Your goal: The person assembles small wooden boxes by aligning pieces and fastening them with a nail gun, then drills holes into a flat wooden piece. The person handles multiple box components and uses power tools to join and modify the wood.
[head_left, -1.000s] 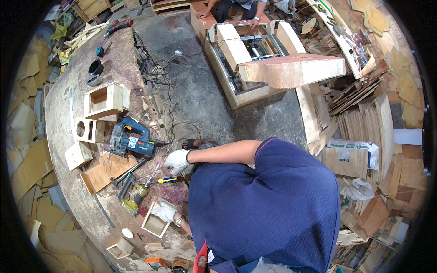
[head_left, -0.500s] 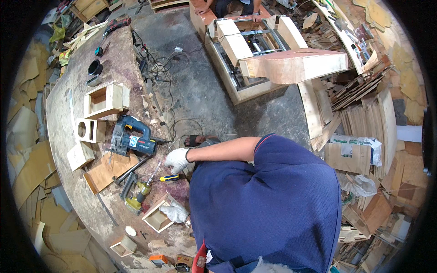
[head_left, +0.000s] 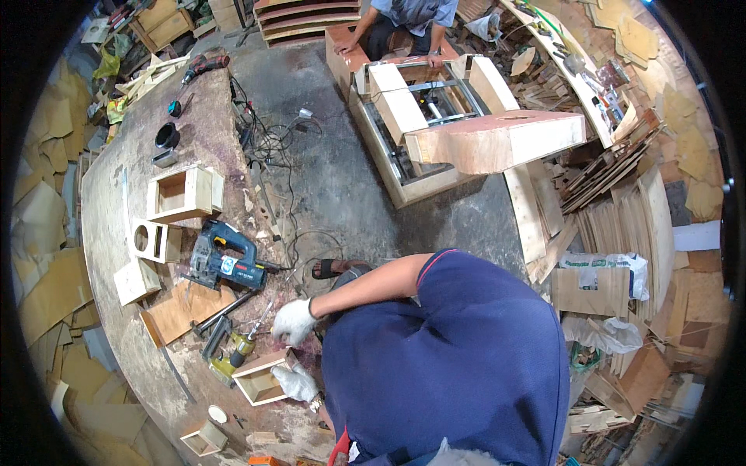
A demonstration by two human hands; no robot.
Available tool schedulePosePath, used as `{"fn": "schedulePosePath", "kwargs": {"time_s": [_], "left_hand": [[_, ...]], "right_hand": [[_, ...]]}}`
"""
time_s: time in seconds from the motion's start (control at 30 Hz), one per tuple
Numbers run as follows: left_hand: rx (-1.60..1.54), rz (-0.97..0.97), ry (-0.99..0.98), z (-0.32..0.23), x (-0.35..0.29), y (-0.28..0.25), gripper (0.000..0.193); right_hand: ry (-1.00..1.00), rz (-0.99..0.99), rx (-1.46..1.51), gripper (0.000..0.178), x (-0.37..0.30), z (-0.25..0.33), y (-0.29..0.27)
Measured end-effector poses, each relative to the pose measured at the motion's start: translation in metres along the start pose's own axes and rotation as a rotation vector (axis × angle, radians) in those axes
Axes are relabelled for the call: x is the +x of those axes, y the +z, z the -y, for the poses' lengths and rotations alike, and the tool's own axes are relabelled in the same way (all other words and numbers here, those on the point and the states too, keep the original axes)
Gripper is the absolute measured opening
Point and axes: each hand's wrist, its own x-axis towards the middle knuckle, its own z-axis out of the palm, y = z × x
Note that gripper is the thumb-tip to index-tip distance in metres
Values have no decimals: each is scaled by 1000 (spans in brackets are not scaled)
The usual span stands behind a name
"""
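My right hand, in a white glove, is closed with its fingers curled down over the workbench; what it grips, if anything, is hidden beneath it. Just left of it a yellow-green power drill lies with its long bit pointing up toward that hand. Nearer the bottom, my left hand, also gloved, grips the right side of a small open wooden box, fingers reaching into its opening. A dark nail gun lies beside the drill. Above them rests a blue jigsaw.
Several small wooden boxes stand along the bench, one with a round hole. A brown board lies below the jigsaw. Cables trail across the floor. Beyond, a co-worker leans at a wooden frame.
My right hand has come down over the spot where a yellow-and-blue screwdriver lay, which no longer shows. My left hand stays on the box. The view has shifted, showing more of the co-worker.
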Motion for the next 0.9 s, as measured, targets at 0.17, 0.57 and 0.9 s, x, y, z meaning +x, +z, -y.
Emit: {"fn": "schedulePosePath", "kwargs": {"time_s": [0.17, 0.57, 0.9], "left_hand": [[-1, 16, -46, -5, 12, 5, 45], [42, 62, -121, -4, 28, 8, 42], [38, 61, -148, -6, 34, 9, 39]], "right_hand": [[-158, 122, -135, 38, 38, 25, 26], [-173, 347, -393, 33, 76, 28, 65], [-178, 579, -324, 40, 82, 18, 62]]}}
